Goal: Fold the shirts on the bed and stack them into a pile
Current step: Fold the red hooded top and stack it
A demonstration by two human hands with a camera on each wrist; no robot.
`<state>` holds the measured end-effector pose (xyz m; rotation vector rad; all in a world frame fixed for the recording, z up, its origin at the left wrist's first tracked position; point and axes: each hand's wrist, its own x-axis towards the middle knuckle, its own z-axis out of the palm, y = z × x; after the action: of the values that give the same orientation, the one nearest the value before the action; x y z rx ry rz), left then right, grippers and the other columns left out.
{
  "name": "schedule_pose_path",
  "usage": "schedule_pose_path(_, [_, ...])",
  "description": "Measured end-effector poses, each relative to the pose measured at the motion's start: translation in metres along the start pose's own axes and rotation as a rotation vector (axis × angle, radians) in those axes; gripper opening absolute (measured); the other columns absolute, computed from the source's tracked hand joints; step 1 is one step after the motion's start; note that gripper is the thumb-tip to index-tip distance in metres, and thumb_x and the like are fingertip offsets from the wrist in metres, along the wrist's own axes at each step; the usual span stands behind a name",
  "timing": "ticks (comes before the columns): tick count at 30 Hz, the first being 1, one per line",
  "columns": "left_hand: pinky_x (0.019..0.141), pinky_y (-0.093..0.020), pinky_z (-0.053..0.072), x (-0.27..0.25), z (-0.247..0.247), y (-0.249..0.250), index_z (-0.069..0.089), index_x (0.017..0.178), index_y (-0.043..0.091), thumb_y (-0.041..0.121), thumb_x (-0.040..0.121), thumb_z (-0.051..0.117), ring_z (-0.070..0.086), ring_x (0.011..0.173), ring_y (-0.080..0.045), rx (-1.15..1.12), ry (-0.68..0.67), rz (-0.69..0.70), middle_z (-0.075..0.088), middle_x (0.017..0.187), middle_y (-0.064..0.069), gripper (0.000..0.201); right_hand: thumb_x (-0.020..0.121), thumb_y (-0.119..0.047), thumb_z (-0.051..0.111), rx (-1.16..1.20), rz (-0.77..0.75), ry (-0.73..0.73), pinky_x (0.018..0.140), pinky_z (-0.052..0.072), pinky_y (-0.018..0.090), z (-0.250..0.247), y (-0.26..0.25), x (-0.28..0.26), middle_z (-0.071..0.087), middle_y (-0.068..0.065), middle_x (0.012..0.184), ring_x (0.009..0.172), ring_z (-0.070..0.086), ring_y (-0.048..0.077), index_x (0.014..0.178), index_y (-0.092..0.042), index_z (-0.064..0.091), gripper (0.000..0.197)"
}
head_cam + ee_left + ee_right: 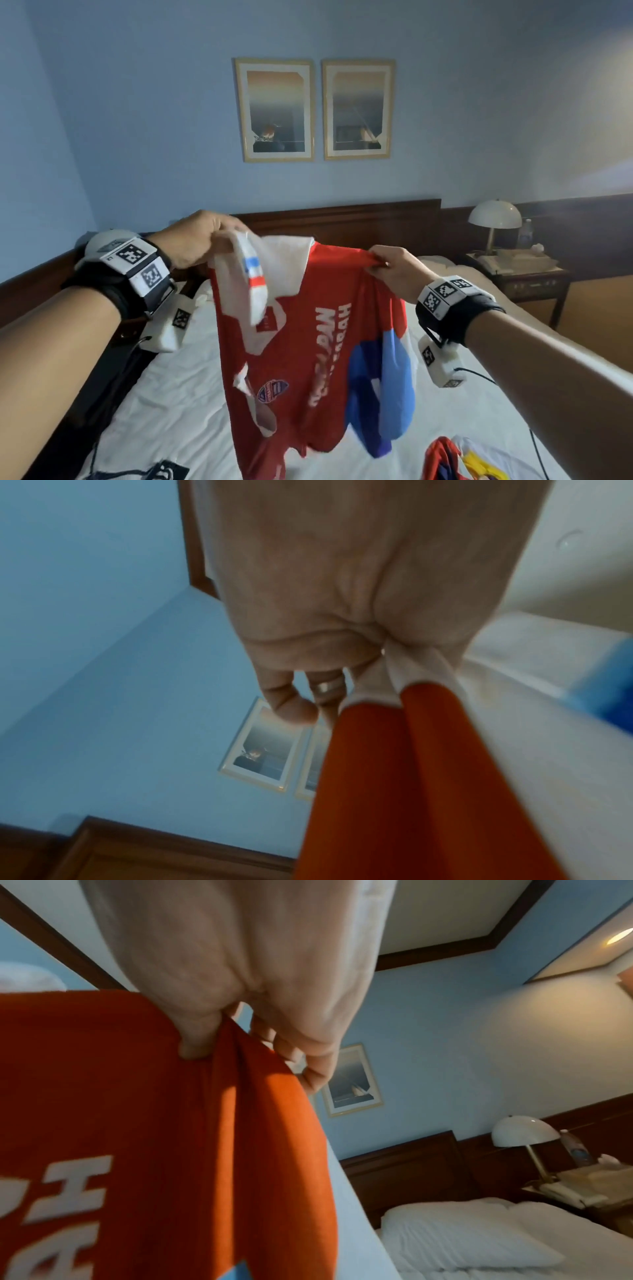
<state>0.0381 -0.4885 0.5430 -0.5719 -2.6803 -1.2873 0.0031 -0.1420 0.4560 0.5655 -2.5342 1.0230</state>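
A red shirt (301, 342) with white sleeves, white lettering and blue panels hangs in the air above the white bed (178, 404). My left hand (202, 240) pinches its upper left edge by a white sleeve; the left wrist view shows that hand (342, 653) gripping bunched white and red cloth (404, 764). My right hand (387, 269) pinches the upper right edge, thumb and fingers closed on red fabric (171, 1137) in the right wrist view, where the hand (240, 1031) fills the top. More crumpled shirts (455, 459) in red, yellow and blue lie at the bed's lower right.
A dark wooden headboard (342, 219) runs behind the bed. A nightstand (524, 270) with a white dome lamp (495, 214) stands at the right. A pillow (462, 1234) lies near the headboard. A dark item with a white print (164, 471) lies at the bed's near left edge.
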Motion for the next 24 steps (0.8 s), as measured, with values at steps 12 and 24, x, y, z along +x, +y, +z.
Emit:
schedule_pose_path(12, [0.075, -0.022, 0.051, -0.012, 0.113, -0.002, 0.057, 0.129, 0.025, 0.073, 0.069, 0.072, 0.066, 0.095, -0.005, 0.25, -0.251, -0.209, 0.07, 0.108, 0.007, 0.078, 0.078, -0.011, 0.054, -0.201, -0.157, -0.206, 0.076, 0.054, 0.03, 0.018, -0.058, 0.01, 0.069, -0.009, 0.08, 0.08, 0.064, 0.015, 0.085, -0.029, 0.07, 0.025])
schedule_pose_path(24, [0.062, -0.031, 0.044, -0.015, 0.23, 0.002, 0.055, 0.064, 0.022, 0.015, 0.084, 0.055, 0.062, 0.076, -0.025, 0.201, 0.192, -0.339, 0.061, 0.071, 0.001, 0.022, 0.073, -0.026, 0.06, -0.461, -0.152, -0.189, 0.059, 0.033, 0.028, -0.003, -0.012, -0.015, 0.051, -0.008, 0.065, 0.071, 0.055, 0.027, 0.072, -0.02, 0.049, 0.013])
